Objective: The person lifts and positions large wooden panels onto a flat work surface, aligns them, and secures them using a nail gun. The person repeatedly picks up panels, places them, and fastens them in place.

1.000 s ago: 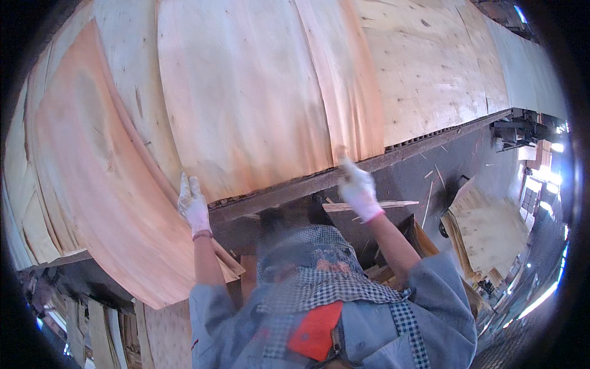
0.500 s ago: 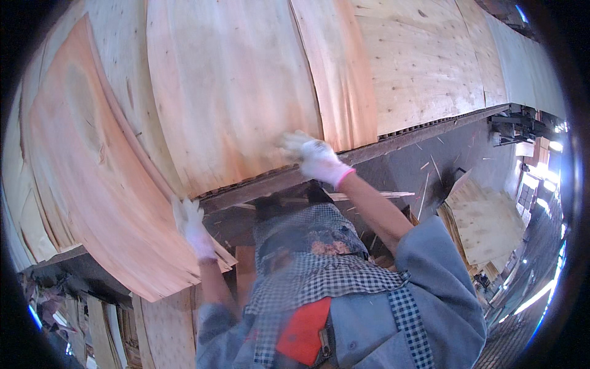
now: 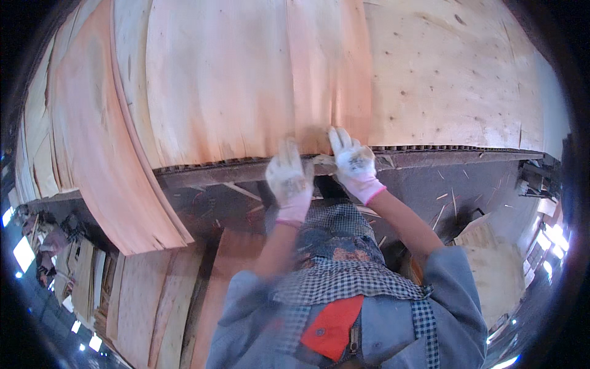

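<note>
Both hands wear white gloves with pink cuffs, dirty on the backs. My left hand point(image 3: 289, 179), slightly blurred, reaches with fingers stretched onto the near edge of a wide pale wood veneer sheet point(image 3: 221, 80). My right hand point(image 3: 355, 161) lies close beside it, fingers extended over the near edge of a narrower pinkish veneer sheet point(image 3: 332, 67). The two sheets meet along a seam just ahead of my hands. Neither hand is visibly wrapped round anything; the undersides of the fingers are hidden.
A long pinkish veneer strip point(image 3: 117, 154) overhangs the bench edge point(image 3: 424, 158) at left. A knotty pale sheet point(image 3: 448, 74) covers the right. Veneer stacks point(image 3: 144, 295) stand below left, with more veneer point(image 3: 491, 264) at lower right. Wood splinters point(image 3: 439, 216) litter the floor.
My left hand has left the overhanging strip and moved right, beside my right hand. The dark gap between the wide and pinkish sheets has closed to a thin seam. The view has shifted.
</note>
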### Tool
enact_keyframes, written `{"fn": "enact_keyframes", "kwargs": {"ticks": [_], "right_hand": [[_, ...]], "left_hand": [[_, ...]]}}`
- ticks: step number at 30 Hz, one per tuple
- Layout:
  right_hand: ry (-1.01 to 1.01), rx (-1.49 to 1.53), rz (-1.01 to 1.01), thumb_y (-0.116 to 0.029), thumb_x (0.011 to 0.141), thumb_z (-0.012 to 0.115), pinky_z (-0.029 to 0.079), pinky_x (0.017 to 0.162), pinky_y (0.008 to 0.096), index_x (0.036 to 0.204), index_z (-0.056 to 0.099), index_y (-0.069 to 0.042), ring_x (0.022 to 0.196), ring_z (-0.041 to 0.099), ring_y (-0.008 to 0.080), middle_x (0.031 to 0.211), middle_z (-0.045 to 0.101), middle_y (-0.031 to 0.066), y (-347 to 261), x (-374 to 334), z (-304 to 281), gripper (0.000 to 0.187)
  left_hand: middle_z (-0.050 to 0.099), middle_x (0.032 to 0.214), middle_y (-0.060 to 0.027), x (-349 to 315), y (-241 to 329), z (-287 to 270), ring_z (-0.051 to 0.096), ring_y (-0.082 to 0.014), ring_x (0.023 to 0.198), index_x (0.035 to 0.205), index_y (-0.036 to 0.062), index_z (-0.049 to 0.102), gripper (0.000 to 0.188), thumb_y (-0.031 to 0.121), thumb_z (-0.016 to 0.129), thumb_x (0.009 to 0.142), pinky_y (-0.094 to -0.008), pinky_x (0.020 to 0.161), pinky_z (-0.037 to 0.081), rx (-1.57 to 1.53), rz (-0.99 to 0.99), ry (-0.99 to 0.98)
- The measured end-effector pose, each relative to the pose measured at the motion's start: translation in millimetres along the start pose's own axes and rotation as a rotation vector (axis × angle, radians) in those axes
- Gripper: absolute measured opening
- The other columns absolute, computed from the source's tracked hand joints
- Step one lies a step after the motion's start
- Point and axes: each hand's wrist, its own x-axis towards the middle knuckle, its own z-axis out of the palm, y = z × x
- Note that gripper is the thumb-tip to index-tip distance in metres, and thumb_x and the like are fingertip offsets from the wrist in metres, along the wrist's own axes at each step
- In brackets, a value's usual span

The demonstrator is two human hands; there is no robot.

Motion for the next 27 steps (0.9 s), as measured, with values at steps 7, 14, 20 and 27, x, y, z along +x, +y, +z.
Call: {"fn": "enact_keyframes", "kwargs": {"ticks": [7, 14, 20, 27], "right_hand": [[0.102, 0.163, -0.051, -0.015, 0.085, 0.06, 0.058, 0.074, 0.0425, 0.148, 0.046, -0.006, 0.098, 0.067, 0.0317, 0.122, 0.06, 0.0138, 26.4, 10.6, 20.9, 0.065], [0.109, 0.301, -0.067, -0.033, 0.077, 0.077, 0.056, 0.085, 0.0488, 0.144, 0.048, -0.004, 0.104, 0.065, 0.0384, 0.135, 0.058, 0.0165, 32.7, 1.1, 15.3, 0.079], [0.145, 0.361, -0.077, -0.035, 0.08, 0.077, 0.057, 0.084, 0.0483, 0.141, 0.053, -0.008, 0.106, 0.067, 0.0375, 0.135, 0.059, 0.0153, 38.5, -3.8, 19.4, 0.072], [0.043, 1.486, 0.525, -0.009, 0.094, 0.067, 0.058, 0.073, 0.0291, 0.126, 0.066, 0.0, 0.091, 0.074, 0.0181, 0.119, 0.075, 0.0084, 70.7, -7.1, -41.3, 0.033]], "left_hand": [[0.061, 0.137, -0.0232, -4.5, -13.7, -0.8, 0.061, -0.0394, 0.121, 0.137, -0.0039, 0.057, 0.059, 0.02, 0.072, 0.085, -0.0473, 0.104, 0.048, -0.089, -0.011, 0.221], [0.07, 0.119, -0.0239, 46.4, 10.1, -16.7, 0.066, -0.0381, 0.112, 0.128, 0.0003, 0.066, 0.064, 0.048, 0.073, 0.086, -0.047, 0.097, 0.051, -0.163, -0.13, -0.01], [0.073, 0.116, -0.0147, 26.1, 16.9, -3.5, 0.068, -0.0279, 0.11, 0.127, 0.0012, 0.066, 0.056, 0.041, 0.077, 0.088, -0.038, 0.092, 0.052, -0.867, -0.562, -0.242], [0.074, 0.105, -0.0027, 0.2, 12.4, 44.4, 0.073, -0.0163, 0.089, 0.117, 0.0085, 0.07, 0.027, 0.017, 0.078, 0.092, -0.0319, 0.074, 0.052, -1.496, -0.818, -0.348]]}}
